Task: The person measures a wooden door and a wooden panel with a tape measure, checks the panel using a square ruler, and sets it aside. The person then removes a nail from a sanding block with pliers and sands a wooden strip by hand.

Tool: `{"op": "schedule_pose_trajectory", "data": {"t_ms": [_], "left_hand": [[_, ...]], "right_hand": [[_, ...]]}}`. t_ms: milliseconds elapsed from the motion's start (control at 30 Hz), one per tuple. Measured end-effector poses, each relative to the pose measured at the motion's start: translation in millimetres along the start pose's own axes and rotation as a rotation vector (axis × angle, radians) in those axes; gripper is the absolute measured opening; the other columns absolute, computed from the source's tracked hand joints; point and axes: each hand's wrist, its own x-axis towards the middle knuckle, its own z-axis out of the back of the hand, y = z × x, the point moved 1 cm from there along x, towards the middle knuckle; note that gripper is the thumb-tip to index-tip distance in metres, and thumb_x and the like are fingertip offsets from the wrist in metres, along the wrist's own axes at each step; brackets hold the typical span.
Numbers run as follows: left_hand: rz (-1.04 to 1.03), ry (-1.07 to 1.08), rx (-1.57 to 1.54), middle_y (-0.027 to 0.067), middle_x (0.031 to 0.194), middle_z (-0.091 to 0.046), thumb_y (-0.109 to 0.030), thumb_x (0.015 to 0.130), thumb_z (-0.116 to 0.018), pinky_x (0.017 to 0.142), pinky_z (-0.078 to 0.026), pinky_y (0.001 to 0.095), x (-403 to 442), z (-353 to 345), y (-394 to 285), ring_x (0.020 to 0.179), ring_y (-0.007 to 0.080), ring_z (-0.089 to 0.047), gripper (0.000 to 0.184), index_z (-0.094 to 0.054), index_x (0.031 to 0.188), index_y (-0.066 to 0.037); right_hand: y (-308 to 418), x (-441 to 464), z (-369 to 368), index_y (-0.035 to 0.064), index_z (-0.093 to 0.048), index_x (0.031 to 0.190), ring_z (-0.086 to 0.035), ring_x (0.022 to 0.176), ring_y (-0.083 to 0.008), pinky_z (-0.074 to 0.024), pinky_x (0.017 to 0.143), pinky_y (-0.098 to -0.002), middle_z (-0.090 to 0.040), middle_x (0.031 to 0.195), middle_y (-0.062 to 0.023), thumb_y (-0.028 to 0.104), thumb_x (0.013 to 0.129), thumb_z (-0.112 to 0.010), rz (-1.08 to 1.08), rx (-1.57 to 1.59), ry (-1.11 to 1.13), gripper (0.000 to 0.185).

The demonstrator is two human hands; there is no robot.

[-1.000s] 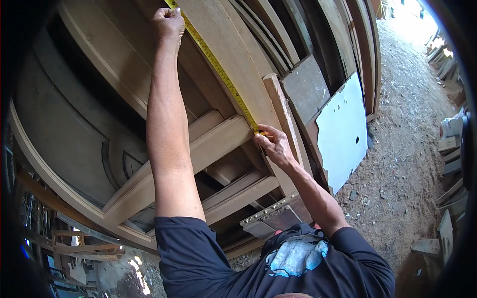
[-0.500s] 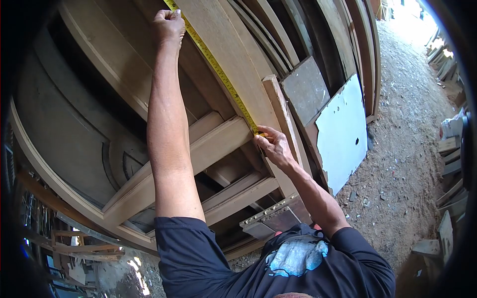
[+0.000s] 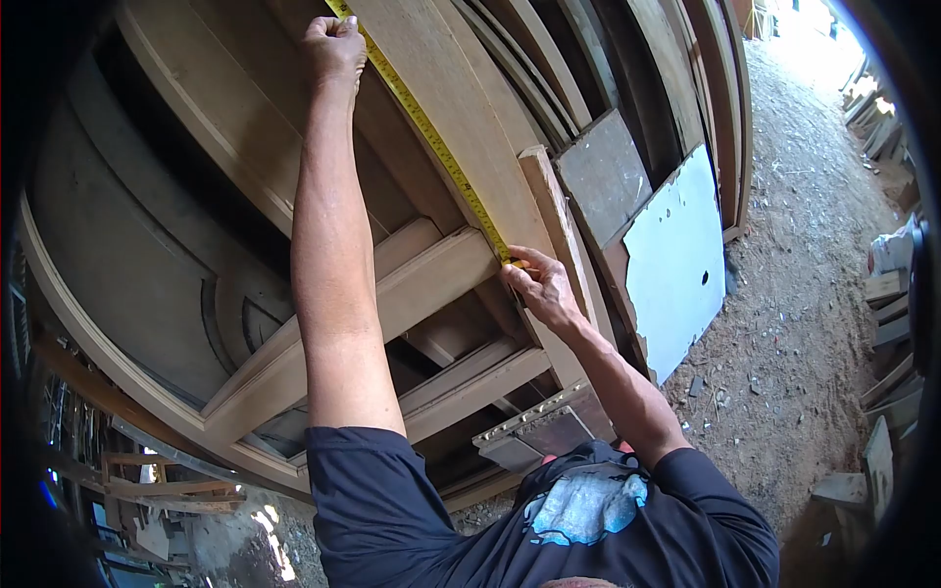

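A yellow tape measure (image 3: 431, 137) is stretched straight along the edge of a pale wooden door frame (image 3: 470, 108). Far out at the top of the view, my left hand (image 3: 335, 49) is closed at the tape, its fingers curled by the blade's edge. My right hand (image 3: 544, 291) pinches the tape's near end between thumb and fingers, close to where a wooden crosspiece (image 3: 436, 284) meets the frame. Past the top edge of the view, the rest of the tape is hidden.
More wooden frames (image 3: 676, 88) lean in a row to the right. A chipped white board (image 3: 676, 265) and a grey panel (image 3: 603, 162) rest against them. Dirt ground (image 3: 794, 255) runs along the right, with scrap wood (image 3: 887, 323) at its edge.
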Motion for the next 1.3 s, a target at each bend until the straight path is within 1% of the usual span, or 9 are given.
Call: {"op": "schedule_pose_trajectory", "data": {"t_ms": [100, 200, 300, 467, 600, 700, 800, 900, 1300], "left_hand": [[0.013, 0.001, 0.034, 0.002, 0.075, -0.063, -0.014, 0.093, -0.071, 0.061, -0.048, 0.0289, 0, 0, 1, 0.065, 0.0101, -0.055, 0.017, -0.061, 0.088, -0.001], [-0.098, -0.001, 0.072, -0.0025, 0.067, -0.054, -0.019, 0.096, -0.069, 0.039, -0.045, 0.0253, 8, -1, 11, 0.048, 0.0067, -0.048, 0.021, -0.058, 0.086, -0.005], [-0.04, 0.003, 0.045, -0.0028, 0.067, -0.053, -0.019, 0.096, -0.07, 0.039, -0.045, 0.0253, 18, 2, 23, 0.048, 0.0066, -0.048, 0.021, -0.058, 0.085, -0.005], [-0.028, 0.009, 0.013, -0.0024, 0.067, -0.054, -0.02, 0.096, -0.07, 0.039, -0.045, 0.0255, 24, 3, 32, 0.048, 0.007, -0.049, 0.021, -0.058, 0.086, -0.005], [-0.075, 0.003, 0.028, -0.0018, 0.068, -0.055, -0.02, 0.096, -0.07, 0.039, -0.045, 0.0258, 5, -1, 8, 0.048, 0.0072, -0.049, 0.021, -0.059, 0.087, -0.004], [-0.079, -0.007, 0.068, -0.0017, 0.068, -0.055, -0.019, 0.096, -0.07, 0.039, -0.045, 0.0257, 1, 0, 1, 0.048, 0.0073, -0.049, 0.021, -0.059, 0.087, -0.004], [0.03, 0.008, 0.039, 0.0022, 0.076, -0.063, -0.014, 0.094, -0.071, 0.061, -0.048, 0.0288, -4, 1, -4, 0.066, 0.01, -0.056, 0.017, -0.061, 0.09, 0.0], [-0.003, 0.001, 0.051, 0.002, 0.077, -0.063, -0.014, 0.094, -0.071, 0.061, -0.049, 0.0286, -1, 0, -1, 0.066, 0.0099, -0.056, 0.017, -0.061, 0.09, 0.0], [-0.004, -0.004, 0.01, 0.0005, 0.075, -0.061, -0.012, 0.092, -0.072, 0.061, -0.048, 0.0279, 2, -1, 4, 0.065, 0.0087, -0.054, 0.017, -0.059, 0.089, 0.0]], "right_hand": [[-1, 1, 0, -0.0017, -0.06, 0.134, -0.063, 0.085, -0.0129, -0.0521, 0.077, -0.0293, -0.07, 0.093, -0.0088, 0.026, 0.096, -0.069, -0.006, 0.012, 0.003, 0.048], [-3, 1, 0, -0.0016, -0.06, 0.134, -0.064, 0.085, -0.0131, -0.0522, 0.077, -0.0294, -0.07, 0.094, -0.0091, 0.026, 0.096, -0.069, -0.011, 0.013, 0.003, 0.048], [-2, 3, 0, -0.0016, -0.06, 0.134, -0.064, 0.085, -0.0136, -0.0525, 0.077, -0.0298, -0.071, 0.096, -0.01, 0.025, 0.096, -0.07, -0.004, 0.002, 0.0, 0.048], [0, 1, 1, -0.0021, -0.06, 0.134, -0.065, 0.089, -0.0146, -0.0528, 0.08, -0.0304, -0.071, 0.099, -0.0111, 0.025, 0.095, -0.07, -0.021, 0.006, 0.004, 0.048], [2, 1, 1, -0.0022, -0.06, 0.134, -0.065, 0.092, -0.0149, -0.0525, 0.082, -0.0303, -0.071, 0.102, -0.0113, 0.025, 0.095, -0.07, -0.035, 0.004, 0.011, 0.048], [4, 1, 2, -0.0021, -0.06, 0.134, -0.066, 0.094, -0.0153, -0.0526, 0.084, -0.0301, -0.071, 0.103, -0.0115, 0.025, 0.095, -0.07, -0.037, 0.0, 0.016, 0.049], [1, 1, 1, -0.002, -0.059, 0.135, -0.066, 0.096, -0.0156, -0.0527, 0.086, -0.0302, -0.072, 0.105, -0.0118, 0.025, 0.095, -0.07, -0.02, 0.006, 0.016, 0.049], [4, 1, 1, -0.0019, -0.059, 0.135, -0.066, 0.096, -0.0159, -0.0529, 0.087, -0.0305, -0.072, 0.105, -0.0119, 0.025, 0.095, -0.07, -0.033, -0.007, 0.016, 0.049], [5, 0, 2, -0.0021, -0.059, 0.135, -0.066, 0.094, -0.0158, -0.0528, 0.085, -0.0309, -0.072, 0.104, -0.012, 0.024, 0.095, -0.07, -0.031, -0.005, 0.017, 0.049]]}}
